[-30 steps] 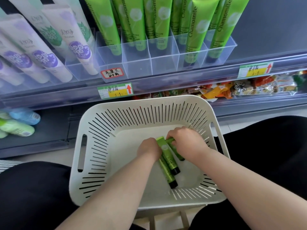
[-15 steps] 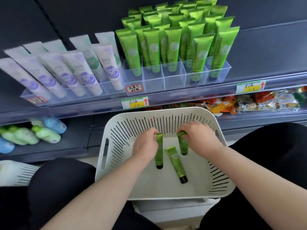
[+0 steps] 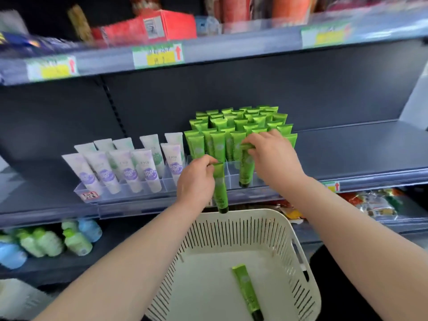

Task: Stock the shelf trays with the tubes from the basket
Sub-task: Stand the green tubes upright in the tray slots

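left hand (image 3: pixel 196 179) — arm raised; fingertips pinched | right hand (image 3: pixel 273 156) — higher; reaching forward; fingers curled

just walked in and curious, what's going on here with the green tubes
A person is stocking a shelf. The left hand holds one tube above the basket; the right hand holds a second tube at the front of the clear tray, beside the rows already standing there. A third tube lies in the basket.

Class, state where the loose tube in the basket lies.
Head view: the green tube lies flat in the white basket, right of centre, black cap toward the camera.
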A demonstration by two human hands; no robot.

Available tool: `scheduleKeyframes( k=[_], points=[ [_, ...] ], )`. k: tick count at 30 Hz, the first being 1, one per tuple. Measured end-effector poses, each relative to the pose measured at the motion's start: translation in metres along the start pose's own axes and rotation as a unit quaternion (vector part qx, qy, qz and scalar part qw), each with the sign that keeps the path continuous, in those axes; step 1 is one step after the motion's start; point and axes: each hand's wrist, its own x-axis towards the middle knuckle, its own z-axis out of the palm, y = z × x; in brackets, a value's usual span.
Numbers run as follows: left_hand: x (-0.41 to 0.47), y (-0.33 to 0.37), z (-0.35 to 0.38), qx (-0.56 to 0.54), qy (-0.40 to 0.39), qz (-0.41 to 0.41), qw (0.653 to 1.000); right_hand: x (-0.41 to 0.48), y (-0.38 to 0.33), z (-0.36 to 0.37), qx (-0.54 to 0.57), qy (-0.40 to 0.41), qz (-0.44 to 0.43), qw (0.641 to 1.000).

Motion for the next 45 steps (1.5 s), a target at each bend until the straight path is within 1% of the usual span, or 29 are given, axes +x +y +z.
scheduleKeyframes(
  k=[2, 4, 9, 14, 17, 22, 25, 29, 35, 39, 42, 45],
  points=[
    [0.009, 0.008, -0.007, -0.007, 0.013, 0.007, 1.0, 0.017, -0.001, -0.002, 0.007, 0.036, -0.002, 0.999],
    [0.016, 0.014, -0.012, -0.006, 0.023, 0.011, 1.0, 0.032, 0.0, 0.004, 0.003, 0.043, -0.001, 0.999],
    [0.032, 0.017, -0.019, 0.019, 0.063, 0.025, 0.997, 0.051, -0.001, 0.03, -0.03, -0.003, -0.009, 1.0],
    [0.055, 0.017, -0.024, 0.033, 0.106, 0.026, 0.994, 0.054, 0.004, 0.048, -0.056, -0.079, -0.007, 0.995],
    [0.07, 0.02, -0.02, 0.043, 0.106, 0.021, 0.993, 0.055, 0.008, 0.055, -0.071, -0.096, -0.014, 0.993],
    [0.087, 0.019, -0.001, 0.09, 0.04, 0.027, 0.995, 0.056, 0.01, 0.056, -0.086, -0.081, -0.038, 0.992],
    [0.09, 0.015, 0.011, 0.11, -0.003, 0.016, 0.994, 0.052, 0.012, 0.055, -0.083, -0.064, -0.053, 0.993],
    [0.088, 0.014, 0.021, 0.117, -0.024, 0.013, 0.993, 0.046, 0.016, 0.056, -0.077, 0.005, -0.075, 0.994],
    [0.087, 0.015, 0.021, 0.108, -0.018, 0.024, 0.994, 0.04, 0.019, 0.053, -0.073, 0.053, -0.086, 0.992],
    [0.08, 0.02, 0.013, 0.092, 0.004, 0.032, 0.995, 0.03, 0.017, 0.052, -0.068, 0.057, -0.079, 0.993],
    [0.07, 0.022, 0.005, 0.106, 0.014, 0.051, 0.993, 0.018, 0.016, 0.051, -0.073, 0.056, -0.081, 0.992],
    [0.057, 0.018, -0.002, 0.128, 0.005, 0.067, 0.989, 0.003, 0.015, 0.052, -0.073, 0.041, -0.081, 0.993]
  ],
)
